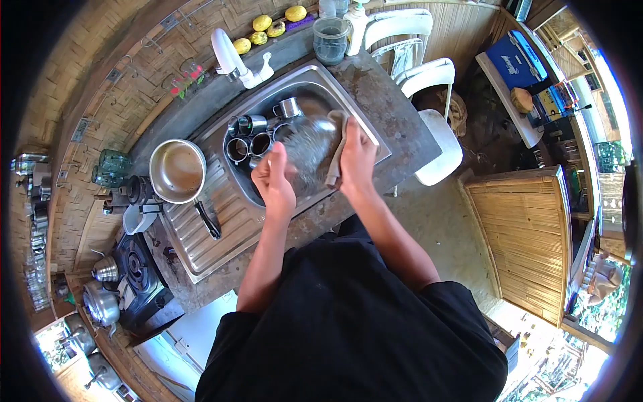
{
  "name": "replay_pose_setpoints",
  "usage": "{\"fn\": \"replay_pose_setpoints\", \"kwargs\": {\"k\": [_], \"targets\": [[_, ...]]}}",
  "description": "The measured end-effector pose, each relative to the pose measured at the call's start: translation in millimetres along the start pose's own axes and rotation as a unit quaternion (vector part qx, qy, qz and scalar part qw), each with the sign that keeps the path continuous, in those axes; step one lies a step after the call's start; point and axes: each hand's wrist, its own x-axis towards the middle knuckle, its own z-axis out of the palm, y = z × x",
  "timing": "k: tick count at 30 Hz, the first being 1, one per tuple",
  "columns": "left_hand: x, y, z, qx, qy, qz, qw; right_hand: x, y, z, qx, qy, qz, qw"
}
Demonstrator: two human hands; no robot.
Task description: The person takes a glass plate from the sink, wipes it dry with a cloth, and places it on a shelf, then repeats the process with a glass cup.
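Note:
Over the steel sink (319, 72) my two hands are raised close together. Between them is a clear, shiny, see-through thing (311, 149), smeared by motion, so its exact kind cannot be made out. My left hand (274, 184) is closed at its near left side, thumb up. My right hand (357, 159) is closed on a grey-brown cloth (336, 155), which hangs against the right side of the clear thing. Below and left in the basin stand several metal cups (260, 143); another metal cup (288, 107) lies near the back wall of the basin.
A pot (177, 171) with a black handle rests on the ribbed drainboard (201, 231). Behind the sink are a white faucet (231, 57), yellow fruits (261, 23), a glass jar (331, 41) and a white pump bottle (357, 30). White chairs (439, 144) stand right; a gas stove (137, 264) is left.

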Motion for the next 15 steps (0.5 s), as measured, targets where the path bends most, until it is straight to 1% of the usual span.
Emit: {"fn": "replay_pose_setpoints", "kwargs": {"k": [2,3,4,5,6,7,9,10,11,13,14,15], "targets": [[-2,5,19,0.012,0.056,0.034,0.998,-21,-1,12,0.095,0.036,0.065,0.993],[-3,5,30,0.016,0.085,0.052,0.995,-20,-4,12,0.118,0.033,0.086,0.989],[-5,-6,33,0.018,0.108,0.081,0.991,-20,-6,12,0.14,0.028,0.11,0.984],[-12,-16,35,0.033,0.128,0.09,0.987,-24,-7,12,0.164,0.025,0.137,0.977],[-15,-22,40,0.047,0.142,0.101,0.984,-30,-8,18,0.089,0.116,0.143,0.979],[-12,-27,48,0.054,0.153,0.115,0.98,-28,-7,20,0.121,0.116,0.147,0.975],[-11,-37,49,0.036,0.131,0.093,0.986,-20,1,13,0.174,0.116,0.158,0.965],[-12,-42,41,0.031,0.078,0.083,0.993,-12,4,8,0.142,0.125,0.16,0.969],[-14,-47,30,0.028,0.024,0.071,0.997,-5,6,-2,0.087,0.075,0.127,0.985],[-9,-29,36,0.084,-0.02,-0.009,0.996,22,4,-29,-0.021,-0.032,0.055,0.998],[-6,-20,39,0.111,-0.041,-0.05,0.992,39,8,-41,-0.143,-0.066,-0.004,0.987],[2,-16,36,0.091,-0.054,-0.102,0.989,42,-4,-46,-0.201,-0.083,-0.013,0.976]]}}
